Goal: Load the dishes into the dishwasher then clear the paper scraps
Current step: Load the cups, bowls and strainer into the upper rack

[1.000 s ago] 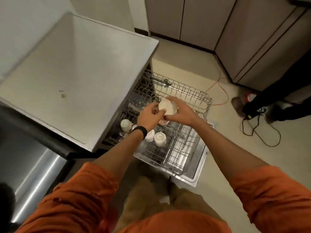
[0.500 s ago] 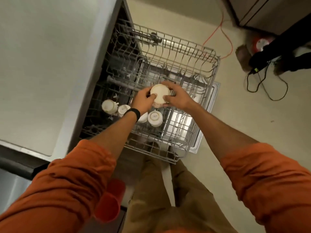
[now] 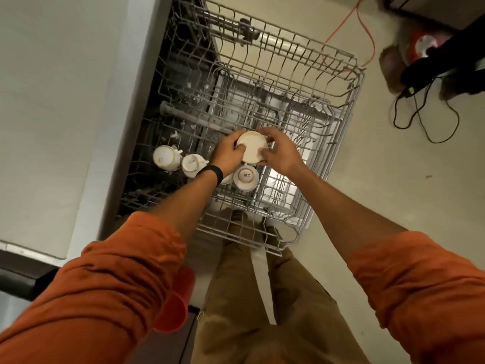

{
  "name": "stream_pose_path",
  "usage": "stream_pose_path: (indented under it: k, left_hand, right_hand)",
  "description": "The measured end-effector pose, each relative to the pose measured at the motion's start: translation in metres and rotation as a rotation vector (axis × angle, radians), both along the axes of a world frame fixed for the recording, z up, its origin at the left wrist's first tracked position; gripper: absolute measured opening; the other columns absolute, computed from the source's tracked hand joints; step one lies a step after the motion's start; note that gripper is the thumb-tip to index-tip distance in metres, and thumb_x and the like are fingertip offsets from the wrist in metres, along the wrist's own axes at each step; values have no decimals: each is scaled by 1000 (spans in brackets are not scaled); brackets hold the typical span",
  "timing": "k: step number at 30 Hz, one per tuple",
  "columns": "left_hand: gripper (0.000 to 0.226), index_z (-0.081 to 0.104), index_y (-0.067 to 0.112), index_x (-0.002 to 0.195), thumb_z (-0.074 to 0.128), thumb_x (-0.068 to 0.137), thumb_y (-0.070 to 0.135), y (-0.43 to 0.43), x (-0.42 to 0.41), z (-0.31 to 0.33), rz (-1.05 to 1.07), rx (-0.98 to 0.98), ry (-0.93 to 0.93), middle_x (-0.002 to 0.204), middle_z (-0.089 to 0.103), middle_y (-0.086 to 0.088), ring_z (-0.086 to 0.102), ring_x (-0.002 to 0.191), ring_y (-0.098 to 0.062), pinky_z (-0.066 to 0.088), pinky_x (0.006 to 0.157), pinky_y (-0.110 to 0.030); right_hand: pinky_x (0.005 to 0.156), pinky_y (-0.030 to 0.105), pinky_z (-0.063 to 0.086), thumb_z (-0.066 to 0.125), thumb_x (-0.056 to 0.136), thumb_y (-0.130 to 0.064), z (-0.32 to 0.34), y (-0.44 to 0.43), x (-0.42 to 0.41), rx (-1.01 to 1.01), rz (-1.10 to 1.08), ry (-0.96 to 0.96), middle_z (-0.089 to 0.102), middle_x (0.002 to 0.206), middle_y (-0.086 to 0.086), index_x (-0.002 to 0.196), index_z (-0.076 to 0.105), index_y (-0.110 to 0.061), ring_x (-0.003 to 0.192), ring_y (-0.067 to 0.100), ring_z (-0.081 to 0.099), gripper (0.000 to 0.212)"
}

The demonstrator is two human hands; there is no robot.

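Above the rack (image 3: pixel 350 82), left hand (image 3: pixel 227 156) and right hand (image 3: pixel 282 153) hold the dish (image 3: pixel 252 151), grips curled.

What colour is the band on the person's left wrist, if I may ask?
The band is black; head view.

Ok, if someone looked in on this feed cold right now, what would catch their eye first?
The hands at the centre come first: the left hand and right hand grip a small white dish over the pulled-out wire rack. Just below and to the left of them, upturned cups sit in the rack. An orange cable trails on the floor at top right.
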State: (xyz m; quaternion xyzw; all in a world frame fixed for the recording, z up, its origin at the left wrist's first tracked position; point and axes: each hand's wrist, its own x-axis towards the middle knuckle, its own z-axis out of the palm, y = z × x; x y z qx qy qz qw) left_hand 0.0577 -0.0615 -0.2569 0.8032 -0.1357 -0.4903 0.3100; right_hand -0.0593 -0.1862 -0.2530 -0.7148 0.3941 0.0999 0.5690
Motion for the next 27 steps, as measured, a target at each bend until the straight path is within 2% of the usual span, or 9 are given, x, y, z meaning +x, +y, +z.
stream_pose_path:
  k: [4,6,8,12,17,22,27]
  left_hand:
    - [53,48,18,148,44,98,3,1,-6,7,-25,11,-27,145,54,-9,53,126,-27,45,105,-38]
    - [56,48,21,148,43,96,2,3,-10,7,-40,33,-49,142,55,-9,56,121,-28,48,102,-40]
    - [57,48,24,148,41,96,2,7,-13,5,-60,46,-72,141,56,-8,57,115,-27,50,98,-38]
    - [56,45,27,149,40,97,4,9,-18,3,-70,46,-130,145,54,-6,55,121,-26,47,98,-35]
    - [56,45,30,149,43,98,7,13,-21,6,-132,50,-243,147,53,-3,55,124,-28,48,99,-37]
    - [51,44,27,149,50,100,12,18,-24,18,-138,82,-326,147,52,-5,51,130,-29,46,103,-45]
    - [53,42,24,150,54,99,15,21,-32,52,-145,69,-341,146,52,-11,51,131,-31,45,104,-42]
  right_hand:
    - [86,53,59,68,90,-5,-4,9,-3,-66,50,80,53,124,10,133,55,-20,108,31,62,48]
    - [94,48,55,69,90,-10,-5,16,-4,-101,101,114,52,128,10,137,52,-22,111,29,60,50]
    - [92,40,53,67,92,-13,-6,23,-5,-130,123,129,49,130,9,140,49,-23,109,26,60,52]
    - [89,41,55,66,93,-13,-7,28,-10,-156,101,100,48,130,7,142,48,-23,104,26,64,52]
    - [82,32,47,63,96,-14,-1,29,-12,-182,123,103,48,132,9,145,46,-21,103,27,63,51]
    - [98,44,50,68,91,-20,15,24,-11,-178,231,149,49,138,12,147,42,-18,121,29,56,62]
    - [101,49,50,70,88,-24,44,22,-23,-191,286,145,53,142,12,147,43,-18,124,29,57,66]
